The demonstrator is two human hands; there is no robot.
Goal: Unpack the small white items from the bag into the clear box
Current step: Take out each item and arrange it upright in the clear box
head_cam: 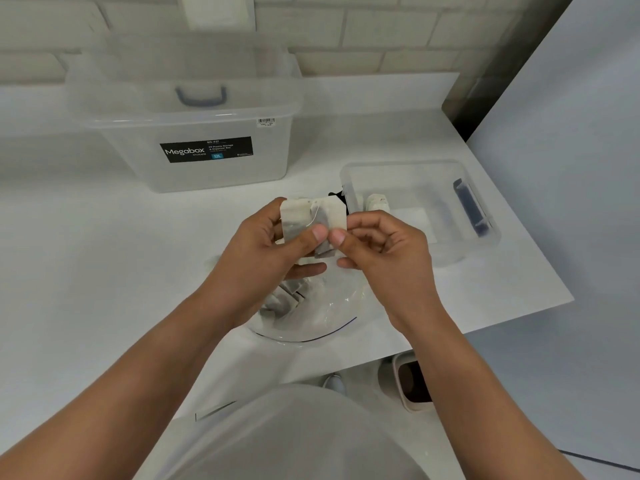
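Over the middle of the white table [86,254], a small stack of flat white paper pouches [301,213] is held up by both hands. The stack is gripped by the left hand [277,244], with the thumb pressed on its front. A grey bit at the lower edge of the stack is pinched by the right hand [384,247]. The two thumbs are side by side, so the hands are close together. A thin white thread [313,218] is seen across the front pouch.

Right under the hands, a crinkly clear plastic bag [322,317] is laid on the table, and more white pouches [284,299] are seen inside it.

Just to the right, a small clear plastic box [415,166] is set on the table. A few white pouches [377,202] are stood up at its left end, and a dark blue strip [471,207] is seen at its right side.

Farther back on the left, a big clear storage tub [138,147] with a black label [206,149] is placed near the brick wall.
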